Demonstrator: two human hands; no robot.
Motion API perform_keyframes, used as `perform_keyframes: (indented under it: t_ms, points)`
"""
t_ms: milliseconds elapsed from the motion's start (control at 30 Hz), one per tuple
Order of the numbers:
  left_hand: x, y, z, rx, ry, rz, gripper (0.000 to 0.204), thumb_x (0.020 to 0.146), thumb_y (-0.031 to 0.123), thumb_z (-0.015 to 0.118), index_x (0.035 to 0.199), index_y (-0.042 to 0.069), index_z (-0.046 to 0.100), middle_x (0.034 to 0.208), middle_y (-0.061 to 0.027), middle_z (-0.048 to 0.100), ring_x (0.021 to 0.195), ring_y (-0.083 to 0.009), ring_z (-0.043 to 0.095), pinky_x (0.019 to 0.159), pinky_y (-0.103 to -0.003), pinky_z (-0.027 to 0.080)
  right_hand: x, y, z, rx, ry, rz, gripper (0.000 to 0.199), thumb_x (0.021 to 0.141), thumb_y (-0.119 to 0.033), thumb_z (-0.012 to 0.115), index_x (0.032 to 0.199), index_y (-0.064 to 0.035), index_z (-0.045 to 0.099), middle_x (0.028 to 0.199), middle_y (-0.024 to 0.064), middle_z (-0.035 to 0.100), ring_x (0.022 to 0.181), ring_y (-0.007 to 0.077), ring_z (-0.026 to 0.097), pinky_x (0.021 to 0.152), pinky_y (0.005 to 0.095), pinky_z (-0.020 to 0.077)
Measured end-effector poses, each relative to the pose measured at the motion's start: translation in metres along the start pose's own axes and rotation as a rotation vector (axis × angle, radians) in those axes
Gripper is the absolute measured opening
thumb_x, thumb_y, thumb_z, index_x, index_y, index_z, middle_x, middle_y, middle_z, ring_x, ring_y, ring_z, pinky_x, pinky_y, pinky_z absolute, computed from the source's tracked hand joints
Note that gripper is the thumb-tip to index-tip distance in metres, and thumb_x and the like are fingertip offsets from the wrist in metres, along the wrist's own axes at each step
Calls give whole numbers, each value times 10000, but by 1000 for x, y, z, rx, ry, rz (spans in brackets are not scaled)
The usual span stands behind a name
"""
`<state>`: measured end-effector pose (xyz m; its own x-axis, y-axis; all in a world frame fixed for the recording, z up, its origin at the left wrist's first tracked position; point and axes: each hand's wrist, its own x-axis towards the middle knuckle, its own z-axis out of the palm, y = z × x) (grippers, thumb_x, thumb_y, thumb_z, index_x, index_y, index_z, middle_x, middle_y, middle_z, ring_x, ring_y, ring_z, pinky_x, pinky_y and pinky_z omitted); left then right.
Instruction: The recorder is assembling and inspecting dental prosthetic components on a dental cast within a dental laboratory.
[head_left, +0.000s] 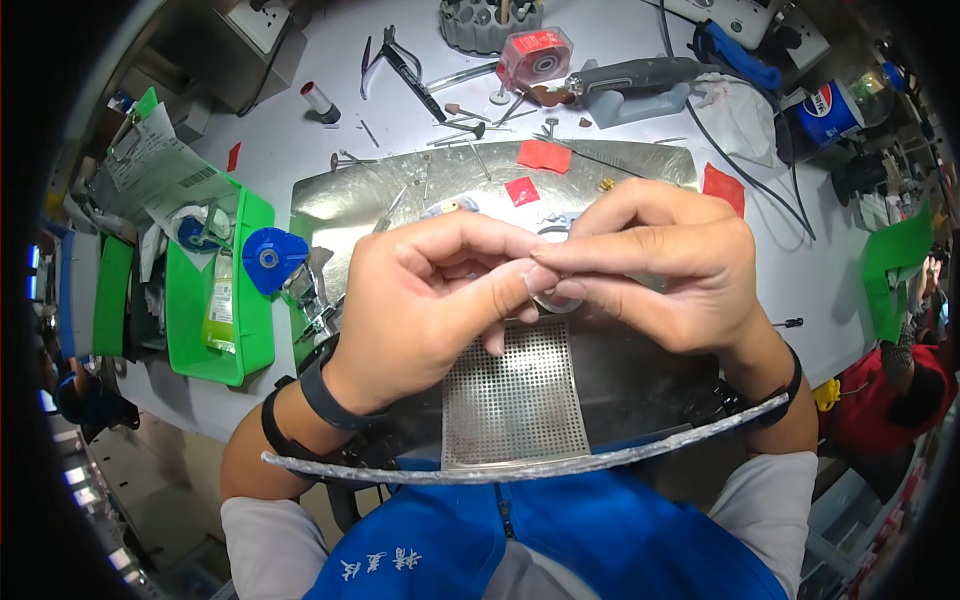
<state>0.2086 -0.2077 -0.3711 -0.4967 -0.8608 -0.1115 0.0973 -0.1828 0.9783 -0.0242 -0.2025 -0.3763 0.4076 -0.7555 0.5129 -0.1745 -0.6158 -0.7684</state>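
Note:
My left hand [425,300] and my right hand [675,265] meet above the middle of a shiny metal tray [335,205]. Thumbs and fingertips of both are pinched together, and whatever they hold is too small and covered to make out. Just under the fingertips shows part of a round, pale grey thing [556,303]; I cannot tell whether the fingers touch it. A perforated metal plate [515,405] lies below the hands, toward my body. Beyond the fingers on the tray are a small red square [521,191] and a larger red piece [544,155].
A handheld rotary tool [645,75] rests on a grey stand at the back, near pliers [408,78] and several loose bits. Green bins [255,300] stand at the left, with a blue round-holed piece [272,262] beside. Another person in red [870,400] is at the right.

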Motion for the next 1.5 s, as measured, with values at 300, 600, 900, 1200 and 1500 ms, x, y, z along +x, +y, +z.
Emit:
perform_keyframes:
  t_ms: [300, 600, 900, 1200, 1500]
  points:
    - [-4, -13, -2, -32, -26, 102, 154, 997, 34, 680, 1112, -68, 683, 923, -131, 727, 742, -117, 689, 570, -217, 561, 3, -4, 8, 16, 94, 37, 200, 779, 24, 847, 971, -3, 798, 854, 92, 760, 729, 162, 706, 640, 268, 544]
    - [-5, -14, 2, 109, -17, 155, 149, 1004, 16, 654, 1125, -71, 657, 920, -125, 724, 705, -111, 671, 558, -210, 522, 2, -7, 7, -215, 96, -123, 165, 779, 6, 839, 936, -15, 792, 810, 96, 742, 681, 183, 709, 601, 281, 550]
    - [-3, -18, 4, 256, 72, 249, 112, 984, -16, 652, 1085, -60, 674, 851, -95, 728, 604, -64, 629, 476, -182, 442, 1, 16, -31, -585, -52, 281, 158, 783, -83, 790, 932, -39, 758, 779, 60, 689, 666, 146, 642, 602, 274, 484]
    - [-2, -16, 3, 344, 96, 215, 107, 969, -6, 687, 1062, -55, 706, 848, -73, 727, 586, -48, 614, 482, -176, 432, 5, 2, -8, -205, -15, 75, 154, 779, -13, 809, 931, -31, 791, 804, 59, 707, 637, 114, 603, 562, 243, 460]
    - [-3, -18, 1, 400, 66, 268, 134, 947, -24, 714, 1077, -53, 703, 975, -95, 738, 739, -57, 667, 593, -155, 492, 5, 3, -5, -140, -20, 39, 137, 768, 15, 801, 902, 2, 776, 822, 77, 725, 651, 113, 627, 564, 233, 467]
